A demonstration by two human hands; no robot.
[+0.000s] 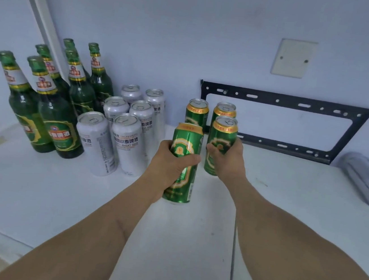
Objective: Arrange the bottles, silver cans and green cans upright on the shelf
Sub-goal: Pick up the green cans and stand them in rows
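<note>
My left hand (pixel 171 164) grips a green can (pixel 187 140) held upright just above the white shelf (pixel 54 193). A second green can (pixel 222 135) stands on the shelf to its right, with my right hand (pixel 230 162) wrapped around it. Two more green cans (pixel 196 112) (pixel 225 110) stand upright behind them near the wall. Several silver cans (pixel 129 142) stand upright in a cluster to the left. Further left, several green glass bottles (pixel 62 119) stand upright in the corner.
A silver can (pixel 366 178) lies on its side at the far right of the shelf. A black metal bracket (pixel 284 101) is fixed to the wall behind the green cans, below a white wall plate (pixel 294 58). The shelf's front edge runs along the lower left.
</note>
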